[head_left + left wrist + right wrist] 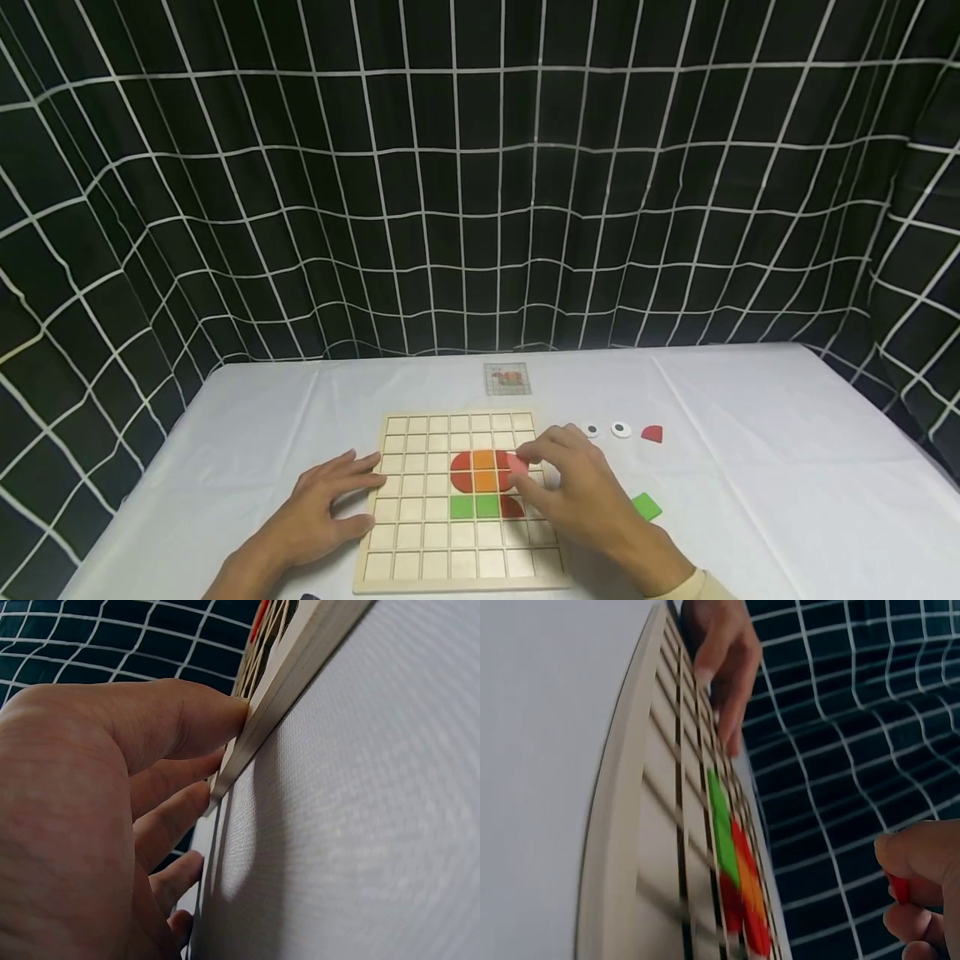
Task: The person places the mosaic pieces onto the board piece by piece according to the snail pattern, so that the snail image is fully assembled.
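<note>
A wooden grid board [405, 564] lies on the table, and my left hand [318, 510] touches its left edge with spread fingers. In the left wrist view the thumb [202, 716] rests on the board's rim [281, 694]. My right hand [573, 487] pinches a red tile [900, 889] between thumb and fingers, above the right side of the board. On the board sit orange tiles [485, 481] flanked by red rounded tiles [461, 482]. Below them lie two green square tiles [474, 507] and a dark red quarter-round tile [512, 507].
Right of the board are two white eye discs [620, 429], a red quarter-round tile [652, 434] and a green tile [647, 506] partly behind the right hand. A picture card [507, 379] lies beyond the board. Dark grid-lined cloth [480, 183] hangs behind the white table [750, 467].
</note>
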The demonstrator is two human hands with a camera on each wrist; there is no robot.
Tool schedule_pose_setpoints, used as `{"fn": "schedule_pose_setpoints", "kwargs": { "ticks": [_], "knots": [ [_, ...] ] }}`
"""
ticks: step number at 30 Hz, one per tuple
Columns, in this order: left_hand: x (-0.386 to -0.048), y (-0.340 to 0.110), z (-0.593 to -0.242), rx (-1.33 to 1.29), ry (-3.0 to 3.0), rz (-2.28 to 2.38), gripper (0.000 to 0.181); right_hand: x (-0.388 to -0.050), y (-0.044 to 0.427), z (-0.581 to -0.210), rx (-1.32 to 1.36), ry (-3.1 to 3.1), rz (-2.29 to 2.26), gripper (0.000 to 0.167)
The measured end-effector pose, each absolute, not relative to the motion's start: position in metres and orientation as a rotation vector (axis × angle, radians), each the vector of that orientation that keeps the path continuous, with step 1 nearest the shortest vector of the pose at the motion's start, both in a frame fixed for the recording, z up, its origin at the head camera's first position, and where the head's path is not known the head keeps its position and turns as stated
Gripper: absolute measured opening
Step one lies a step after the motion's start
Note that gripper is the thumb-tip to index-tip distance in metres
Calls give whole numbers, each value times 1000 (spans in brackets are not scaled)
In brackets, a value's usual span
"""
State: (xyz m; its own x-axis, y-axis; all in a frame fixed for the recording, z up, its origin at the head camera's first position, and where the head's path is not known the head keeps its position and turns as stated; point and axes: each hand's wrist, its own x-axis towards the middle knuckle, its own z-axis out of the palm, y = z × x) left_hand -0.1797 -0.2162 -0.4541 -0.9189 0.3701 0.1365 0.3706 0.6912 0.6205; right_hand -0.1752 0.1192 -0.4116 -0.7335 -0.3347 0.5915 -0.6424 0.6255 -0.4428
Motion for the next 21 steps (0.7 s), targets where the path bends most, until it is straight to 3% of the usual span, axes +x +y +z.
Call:
{"fn": "schedule_pose_setpoints", "kwargs": {
  "ticks": [21],
  "knots": [
    [-179,-217,-454,-678,-2855,-1028,41,-168,51,-423,910,-2408,866,9]
  ]
}}
